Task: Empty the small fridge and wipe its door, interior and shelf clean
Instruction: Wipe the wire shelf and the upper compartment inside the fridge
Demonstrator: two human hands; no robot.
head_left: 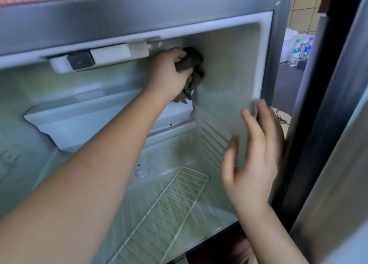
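The small fridge (229, 68) stands open in front of me, its pale interior holding no food. My left hand (169, 74) reaches deep inside and grips a dark grey cloth (192, 68), pressing it against the upper back corner by the right wall. My right hand (253, 154) hovers with relaxed, spread fingers near the front of the right inner wall and holds nothing. A white wire shelf (169, 214) lies tilted on the fridge floor. The fridge door (342, 144) hangs open at the far right.
A white thermostat and light housing (95, 58) runs under the fridge ceiling. A freezer tray (89, 122) juts from the back wall at left. Ribbed shelf rails (213, 142) line the right wall. Water bottles (298, 50) stand beyond the fridge.
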